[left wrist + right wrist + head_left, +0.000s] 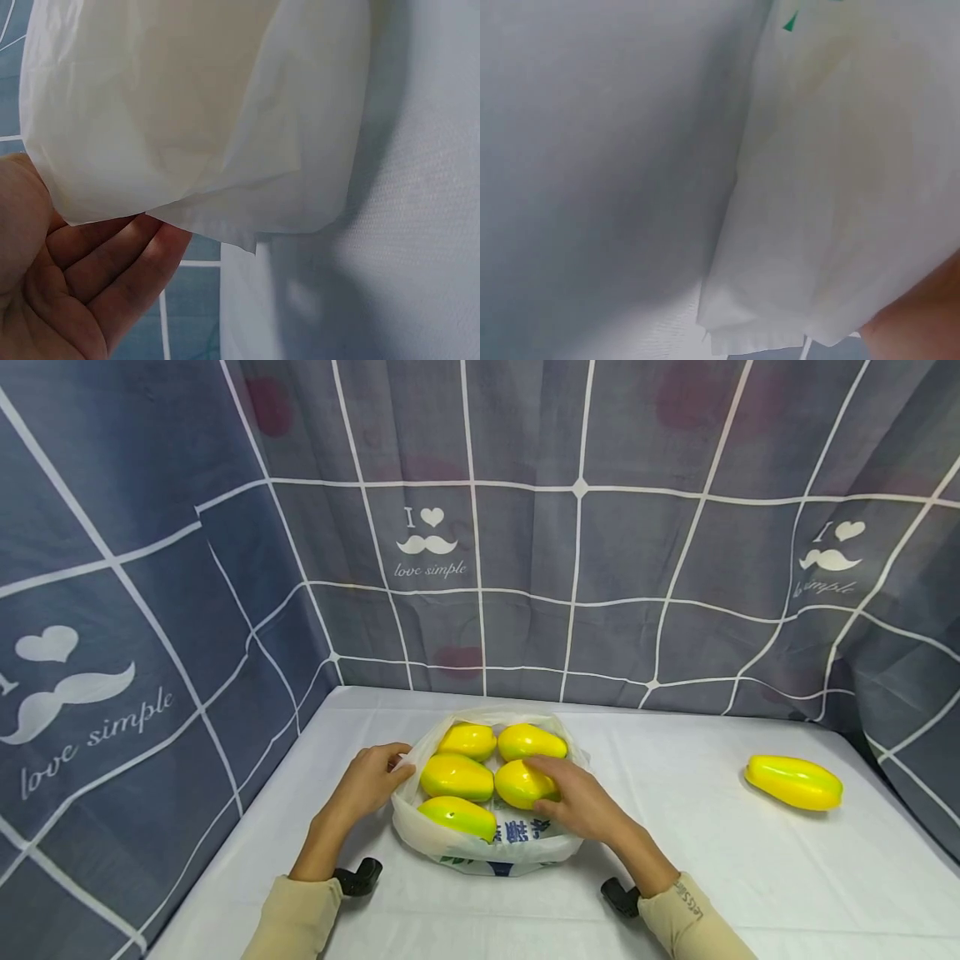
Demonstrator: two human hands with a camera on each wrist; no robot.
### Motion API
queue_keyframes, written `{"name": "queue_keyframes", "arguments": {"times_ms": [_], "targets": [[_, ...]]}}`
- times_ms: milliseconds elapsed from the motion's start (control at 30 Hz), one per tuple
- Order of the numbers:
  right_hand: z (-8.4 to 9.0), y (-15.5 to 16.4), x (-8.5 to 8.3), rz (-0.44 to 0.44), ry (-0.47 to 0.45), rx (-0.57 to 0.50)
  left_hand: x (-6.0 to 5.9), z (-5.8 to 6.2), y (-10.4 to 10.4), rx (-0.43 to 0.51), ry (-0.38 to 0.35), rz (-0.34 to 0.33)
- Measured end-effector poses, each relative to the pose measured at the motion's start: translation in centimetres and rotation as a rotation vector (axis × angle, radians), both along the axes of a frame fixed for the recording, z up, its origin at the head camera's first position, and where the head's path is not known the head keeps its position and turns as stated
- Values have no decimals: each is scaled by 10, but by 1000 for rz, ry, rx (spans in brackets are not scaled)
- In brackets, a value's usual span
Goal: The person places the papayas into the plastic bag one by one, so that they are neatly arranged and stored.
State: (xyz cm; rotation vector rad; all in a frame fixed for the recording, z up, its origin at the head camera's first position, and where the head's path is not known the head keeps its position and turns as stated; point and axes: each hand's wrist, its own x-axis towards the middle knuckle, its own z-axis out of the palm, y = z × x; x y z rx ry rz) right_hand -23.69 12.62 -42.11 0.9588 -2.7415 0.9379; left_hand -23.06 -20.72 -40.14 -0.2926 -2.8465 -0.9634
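A white plastic bag (498, 856) with its mouth spread wide stands on the table, holding several glossy yellow-green papayas (457, 777). At the bag's left rim my left hand (372, 779) pinches the plastic. The left wrist view shows that hand's fingers (124, 274) behind the bag's edge. My right hand (581, 799) reaches over the right rim and holds the papaya (522, 785) at the right front of the group, thumb near side, fingers on top. In the right wrist view, the bag (832, 187) hides most of this hand. One more papaya (795, 782) lies apart at the far right.
A white cloth (675, 760) covers the table. Dark grey gridded curtains (525, 543) stand along the back and the left side, close to the table's edges. Each wrist carries a small black device (360, 877). Blue print shows on the bag's inside.
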Motion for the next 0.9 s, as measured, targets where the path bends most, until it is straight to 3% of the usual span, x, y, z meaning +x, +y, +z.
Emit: {"name": "queue_keyframes", "arguments": {"times_ms": [900], "targets": [[2, 5, 7, -35, 9, 3, -1, 0, 0, -7, -22, 11]]}}
